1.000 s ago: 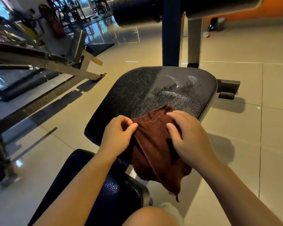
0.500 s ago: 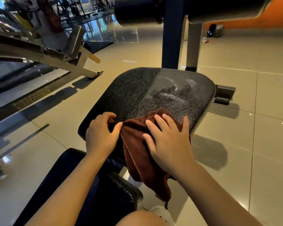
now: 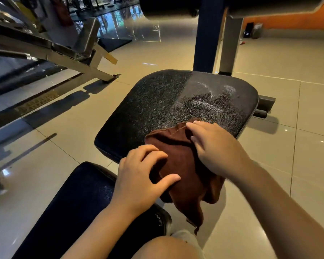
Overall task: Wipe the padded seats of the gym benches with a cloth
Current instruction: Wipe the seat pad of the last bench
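The black padded seat [image 3: 166,101] of the bench lies in front of me, with pale wipe streaks on its far right part. A brown cloth [image 3: 181,165] covers the seat's near right corner and hangs off the near edge. My left hand [image 3: 138,174] sits on the cloth's left side with fingers bent and spread, thumb stretched across the fabric. My right hand [image 3: 217,148] presses flat on the cloth's right side, fingertips at its far hem.
A dark blue back pad [image 3: 79,212] joins the seat on the near left. A blue post [image 3: 206,40], a grey post [image 3: 230,45] and a black roller pad [image 3: 168,6] rise behind the seat. Another machine's metal frame [image 3: 54,53] stands left. My knee [image 3: 166,247] is at the bottom.
My left hand has let go of its pinch on the cloth's edge and now spreads over it. My right hand slid right and forward along the cloth's far hem.
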A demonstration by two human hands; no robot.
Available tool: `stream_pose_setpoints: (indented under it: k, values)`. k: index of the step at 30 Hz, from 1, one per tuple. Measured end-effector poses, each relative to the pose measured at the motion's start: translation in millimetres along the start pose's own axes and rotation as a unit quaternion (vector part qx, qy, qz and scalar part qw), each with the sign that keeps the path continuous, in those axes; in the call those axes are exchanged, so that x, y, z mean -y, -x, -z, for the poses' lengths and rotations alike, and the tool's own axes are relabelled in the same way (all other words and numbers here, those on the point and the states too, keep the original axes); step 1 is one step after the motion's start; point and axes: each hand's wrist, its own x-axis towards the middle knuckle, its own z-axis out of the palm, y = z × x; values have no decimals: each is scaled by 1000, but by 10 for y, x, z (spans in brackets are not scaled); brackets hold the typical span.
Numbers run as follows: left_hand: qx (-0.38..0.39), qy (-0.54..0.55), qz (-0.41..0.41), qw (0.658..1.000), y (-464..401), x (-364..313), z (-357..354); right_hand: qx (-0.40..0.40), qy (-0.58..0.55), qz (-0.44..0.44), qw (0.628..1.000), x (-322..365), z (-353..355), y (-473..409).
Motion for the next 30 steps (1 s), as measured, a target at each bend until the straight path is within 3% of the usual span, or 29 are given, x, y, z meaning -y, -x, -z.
stream_pose_setpoints:
  k: [3,8,11,14,20,24,30]
  values:
    - [8,9,-11,1000,27,19,6,111,25,-27,993,-219,43,-118]
    - [48,-56,-5,997,62,123,91,97,130,-77,984,-262,-25,-152]
    - [60,-57,-2,997,52,176,116,47,121,-89,987,-80,7,-128]
    - [18,-21,15,999,57,207,119,77,56,-89,991,332,-124,29]
    - [-54,13,97,994,143,358,83,89,101,-52,990,465,-324,199]
    - [-37,-37,51,997,128,322,-34,-3,60,-50,997,555,-463,242]
    - [-11,-28,64,997,157,329,2,-129,44,-62,989,533,-545,344]
